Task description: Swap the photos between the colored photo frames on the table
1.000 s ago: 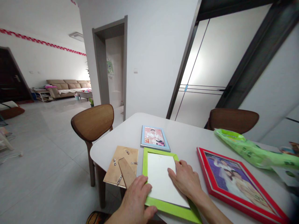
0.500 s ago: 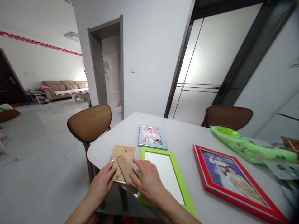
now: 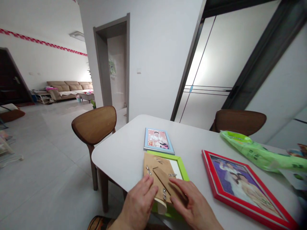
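Observation:
A brown picture-frame backing board [image 3: 158, 163], with metal clips and a fold-out stand leg, lies over the green picture frame [image 3: 183, 171]. My left hand [image 3: 140, 203] grips the board's lower left edge, fingers on its face and thumb out of sight. On the right, my right hand [image 3: 192, 201] holds the opposite edge beside the stand leg, its fingers bent. A curled cream strip [image 3: 161, 207] sticks out under the board's near edge. White shows inside the green frame where the board does not cover it.
Behind the green frame lies a light blue framed photo [image 3: 158, 140]. A red framed photo [image 3: 244, 185] is to the right, with a green plastic bag [image 3: 259, 153] beyond it. Wooden chairs [image 3: 96, 124] stand at the white table [image 3: 120, 150].
Both hands have carried the backing board to the right, from beside the green frame to over it. It now covers much of that frame. The view has shifted slightly.

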`<state>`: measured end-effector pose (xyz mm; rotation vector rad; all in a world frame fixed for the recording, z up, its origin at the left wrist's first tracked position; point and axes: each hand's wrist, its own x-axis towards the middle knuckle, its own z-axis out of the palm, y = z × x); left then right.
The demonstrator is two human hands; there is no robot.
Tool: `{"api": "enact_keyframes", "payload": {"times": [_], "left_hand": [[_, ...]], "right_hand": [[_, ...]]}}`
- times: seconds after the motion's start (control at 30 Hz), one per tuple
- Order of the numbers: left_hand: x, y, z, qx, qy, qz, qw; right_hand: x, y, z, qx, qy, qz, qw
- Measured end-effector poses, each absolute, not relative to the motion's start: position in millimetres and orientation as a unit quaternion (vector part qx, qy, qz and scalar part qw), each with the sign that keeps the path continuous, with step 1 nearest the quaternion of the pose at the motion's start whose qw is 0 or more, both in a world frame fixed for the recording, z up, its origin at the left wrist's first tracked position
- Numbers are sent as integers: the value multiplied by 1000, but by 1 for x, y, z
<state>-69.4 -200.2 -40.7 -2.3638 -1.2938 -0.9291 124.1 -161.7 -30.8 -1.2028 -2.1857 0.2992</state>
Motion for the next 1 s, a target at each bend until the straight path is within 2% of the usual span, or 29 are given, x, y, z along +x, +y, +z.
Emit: {"api": "enact_keyframes", "payload": {"times": [0.2,0.4,0.5,0.63,0.77,1.0], "left_hand": [[-35,-188,-45,-825,-428,-353,110],[-28,-178,3,-843,-376,-372,98],[-24,-175,12,-836,-376,-390,83],[-22,-174,-15,-823,-407,-391,63],[-25,-177,-48,-834,-447,-324,-19],[-38,-180,-52,-824,-474,-274,-149]], "right_hand": [[159,-163,-41,-501,-810,73,295],[169,-160,-3,-518,-781,57,344],[172,-157,10,-519,-772,38,365],[168,-153,-9,-511,-787,39,344],[162,-152,-45,-503,-809,53,300],[153,-155,-63,-495,-824,48,271]]}}
